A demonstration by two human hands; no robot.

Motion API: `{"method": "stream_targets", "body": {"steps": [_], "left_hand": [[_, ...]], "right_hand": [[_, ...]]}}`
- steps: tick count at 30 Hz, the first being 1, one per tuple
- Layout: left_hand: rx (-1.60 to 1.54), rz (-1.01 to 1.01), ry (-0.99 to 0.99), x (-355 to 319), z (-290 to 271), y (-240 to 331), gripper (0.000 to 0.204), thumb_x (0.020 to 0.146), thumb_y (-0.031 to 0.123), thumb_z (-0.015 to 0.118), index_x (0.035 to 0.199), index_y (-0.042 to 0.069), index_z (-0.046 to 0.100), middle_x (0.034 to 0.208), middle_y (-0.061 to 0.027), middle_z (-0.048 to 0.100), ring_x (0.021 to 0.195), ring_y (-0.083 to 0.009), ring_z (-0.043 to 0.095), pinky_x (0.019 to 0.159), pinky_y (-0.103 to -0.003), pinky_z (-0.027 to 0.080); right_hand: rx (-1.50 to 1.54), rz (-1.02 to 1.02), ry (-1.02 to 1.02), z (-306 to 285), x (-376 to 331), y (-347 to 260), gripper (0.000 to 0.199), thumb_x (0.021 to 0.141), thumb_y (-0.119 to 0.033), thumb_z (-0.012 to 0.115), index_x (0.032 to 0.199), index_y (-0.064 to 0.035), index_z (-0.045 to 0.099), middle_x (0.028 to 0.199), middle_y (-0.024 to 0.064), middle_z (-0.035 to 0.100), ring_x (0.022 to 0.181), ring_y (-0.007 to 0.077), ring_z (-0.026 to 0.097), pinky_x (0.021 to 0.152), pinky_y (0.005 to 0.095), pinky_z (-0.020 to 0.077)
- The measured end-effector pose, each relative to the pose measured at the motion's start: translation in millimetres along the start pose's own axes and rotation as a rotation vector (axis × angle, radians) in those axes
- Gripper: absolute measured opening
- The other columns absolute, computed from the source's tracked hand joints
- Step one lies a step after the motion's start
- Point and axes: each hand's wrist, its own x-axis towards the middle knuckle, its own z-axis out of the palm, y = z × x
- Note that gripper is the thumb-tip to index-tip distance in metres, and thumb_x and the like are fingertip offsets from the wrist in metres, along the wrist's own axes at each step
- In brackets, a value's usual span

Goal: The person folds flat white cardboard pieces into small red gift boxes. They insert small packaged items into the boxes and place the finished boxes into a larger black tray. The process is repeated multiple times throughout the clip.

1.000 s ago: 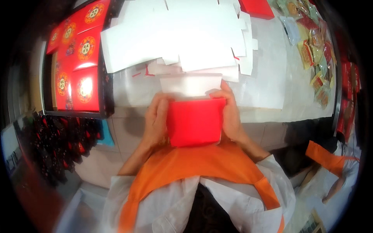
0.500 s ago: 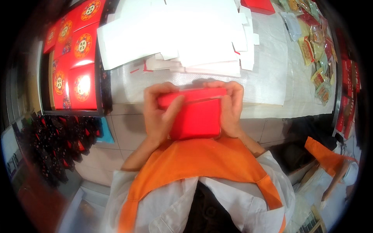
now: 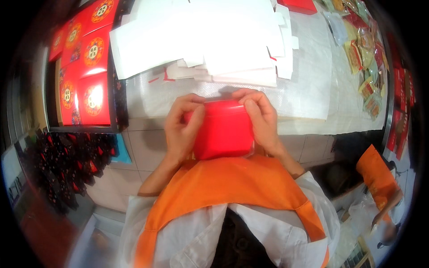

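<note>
A red cardboard box [image 3: 223, 129] is held upright in front of my chest, between both hands. My left hand [image 3: 181, 129] grips its left side with the thumb on the top corner. My right hand [image 3: 261, 118] grips the right side, fingers curled over the top edge. The box sits just over the near edge of the white-covered table [image 3: 308, 94]. Behind it lies a pile of flat white box blanks [image 3: 201, 40]. My orange apron [image 3: 232, 187] is directly below the box.
A stack of red boxes with round gold emblems [image 3: 85, 76] sits in a dark tray at the left. Small snack packets [image 3: 364, 58] lie along the right of the table. Another person in orange [image 3: 380, 178] is at the lower right. Dark red-patterned items [image 3: 67, 165] lie lower left.
The red box has gone from a flatter shape with a white flap showing at its top to a closed form. My fingers have moved onto its top edge and both hands have stayed on it.
</note>
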Motion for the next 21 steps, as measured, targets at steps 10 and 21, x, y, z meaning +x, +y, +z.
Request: {"method": "stream_targets", "body": {"steps": [10, 21], "left_hand": [[0.178, -0.075, 0.048, -12.1, 1.2, 7.3, 0.02, 0.07, 0.002, 0.067, 0.068, 0.003, 0.047, 0.085, -0.0101, 0.058, 0.075, -0.0178, 0.055, 0.067, -0.025, 0.042], [0.142, 0.006, -0.269, 64.1, -49.2, 70.3, 0.038, 0.069, 0.007, 0.069, 0.096, 0.005, 0.043, 0.094, -0.0049, 0.048, 0.086, -0.0162, 0.05, 0.078, -0.027, 0.044]], "right_hand": [[0.031, 0.008, 0.093, -1.3, -8.1, 18.7, 0.017, 0.089, -0.01, 0.041, 0.09, 0.0003, 0.054, 0.103, 0.006, 0.055, 0.087, 0.0087, 0.05, 0.079, 0.0229, 0.0408], [-0.683, -0.661, 0.349, -113.7, 60.9, -99.8, 0.016, 0.081, -0.011, 0.054, 0.094, -0.0029, 0.056, 0.101, 0.0113, 0.057, 0.089, 0.0227, 0.056, 0.078, 0.0297, 0.0448]]}}
